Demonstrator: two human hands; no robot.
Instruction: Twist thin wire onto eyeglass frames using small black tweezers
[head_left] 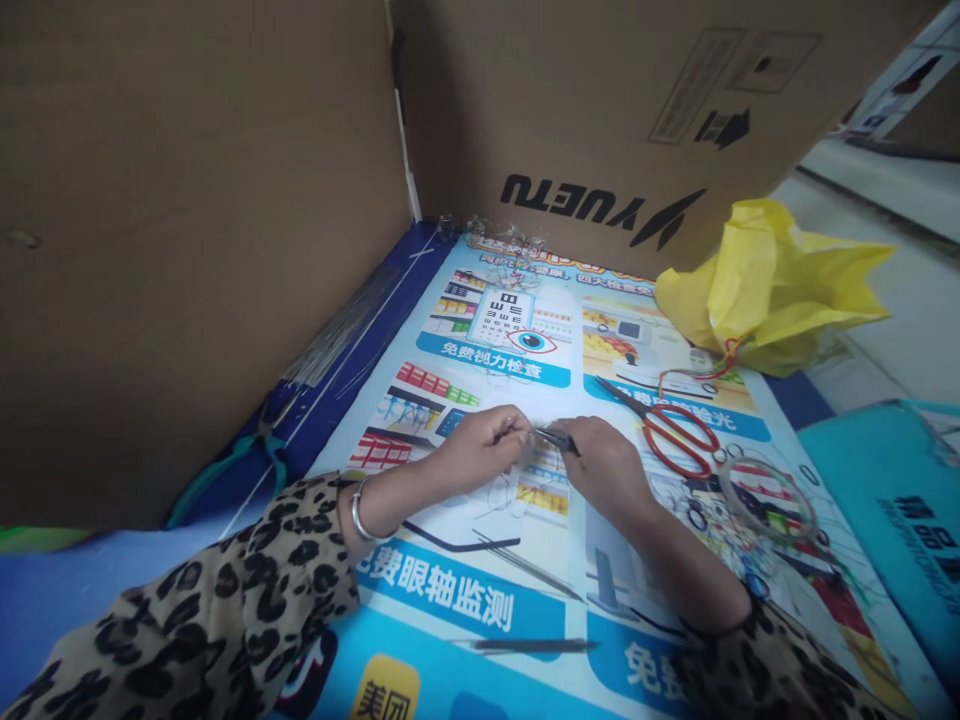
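Observation:
My right hand (606, 465) is closed round a pair of pliers, whose dark metal jaws (553, 437) point left. The pliers' handles are hidden in the palm. Close to the jaw tips, my left hand (487, 447) is closed in a pinch; what lies between its fingertips is too small to make out. Below the hands, several thin straight wires (529, 565) lie on the printed poster (420, 655). A darker bundle of thin rods (532, 646) rests nearer to me. To the right of my right hand are scissors with red handles (681, 440).
Tall cardboard panels (585, 110) stand at the left and back. Teal-handled pliers (259, 450) and a bundle of wires (341, 335) lie at left. At right are a yellow bag (761, 285), a clear ring-shaped coil (769, 500), tangled wires and a teal bag (885, 500).

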